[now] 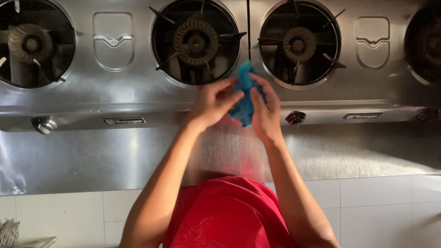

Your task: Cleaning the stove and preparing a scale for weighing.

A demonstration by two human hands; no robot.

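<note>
Both hands were clamped on the blue cloth (244, 96), the left hand (211, 104) and right hand (265, 113) bunching it between them just below the middle burner (195, 41); folding it tight and flat seemed the surest way to keep a firm wiping pad.

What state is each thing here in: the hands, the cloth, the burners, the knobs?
left hand: closed on the blue cloth, fingers pinching it.
right hand: closed on the same cloth from the other side.
blue cloth: bunched up, held in front of the stove edge.
stove: steel, shiny.
burners: no flame visible, no pots on them.
left knob: position cannot be told.
red knob: position cannot be told.
</note>
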